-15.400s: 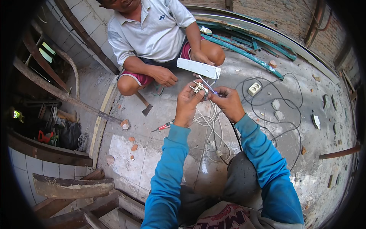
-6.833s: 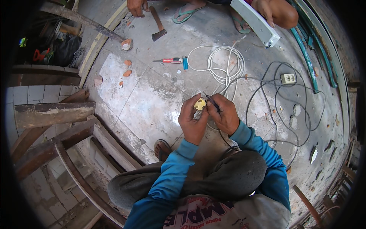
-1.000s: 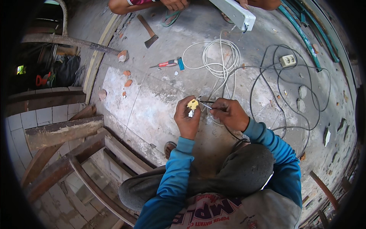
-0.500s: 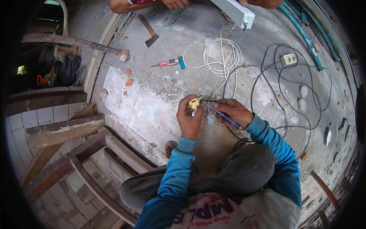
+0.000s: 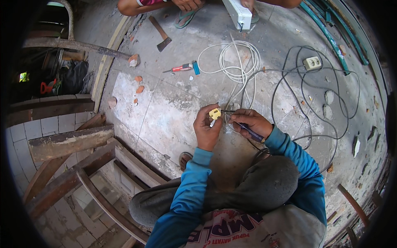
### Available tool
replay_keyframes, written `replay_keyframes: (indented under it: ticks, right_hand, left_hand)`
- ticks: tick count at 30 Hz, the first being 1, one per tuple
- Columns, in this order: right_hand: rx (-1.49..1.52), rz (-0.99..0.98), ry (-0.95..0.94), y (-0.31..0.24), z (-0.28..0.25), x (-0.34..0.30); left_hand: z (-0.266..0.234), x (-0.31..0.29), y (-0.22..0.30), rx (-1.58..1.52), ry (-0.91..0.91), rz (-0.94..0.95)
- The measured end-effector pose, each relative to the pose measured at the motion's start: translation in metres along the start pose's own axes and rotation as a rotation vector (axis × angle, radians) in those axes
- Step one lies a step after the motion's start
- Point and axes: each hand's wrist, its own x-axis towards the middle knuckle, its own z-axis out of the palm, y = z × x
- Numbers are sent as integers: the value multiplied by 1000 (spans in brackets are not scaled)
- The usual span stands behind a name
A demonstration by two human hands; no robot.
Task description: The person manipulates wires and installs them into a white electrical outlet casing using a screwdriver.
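My left hand pinches a small, round, pale-yellow electrical fitting with a dark slot in its face. Close by on the right, my right hand is closed round a screwdriver with a dark purple handle. The screwdriver's shaft points toward the fitting; whether its tip touches is too small to tell. A dark wire end runs between the fitting and my right fingertips.
A coiled white cable, a black extension cord with a cream socket block, a red-handled tool and a hatchet lie on the concrete. Opposite, a person's hands are near a white box. Wooden frames stand at left.
My left hand and the fitting have shifted slightly right. The screwdriver has tilted a little in my right hand. The other person's white box has swung to the left.
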Motion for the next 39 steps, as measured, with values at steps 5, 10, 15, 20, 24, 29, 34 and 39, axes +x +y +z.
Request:
replay_keyframes:
  ticks: [5, 10, 15, 20, 24, 29, 34, 39]
  right_hand:
    - [-217, 28, 26, -19, -8, 1]
    - [-541, -145, 82, -27, 2, -7]
    - [-1157, -597, 264, -29, 18, -20]
    - [-1503, -727, 376, -49, 37, -34]
    - [-1581, -749, 351, -56, 40, -34]
    - [-1648, -741, 314, -60, 41, -34]
    - [-1679, -683, 303, -60, 45, -34]
    - [-1739, -694, 284, -61, 44, -34]
  left_hand:
    - [-9, 8, 2, -151, -93, -187]
    - [-13, 21, 19, -234, -102, -190]
    - [-22, 20, 6, -289, -82, -112]
    - [-20, 19, 4, -418, -61, -198]
    - [-19, 19, 6, -446, -79, -235]
    - [-18, 19, 10, -419, -94, -244]
    - [-19, 19, 7, -388, -95, -238]
    - [-21, 20, 10, -291, -120, -204]
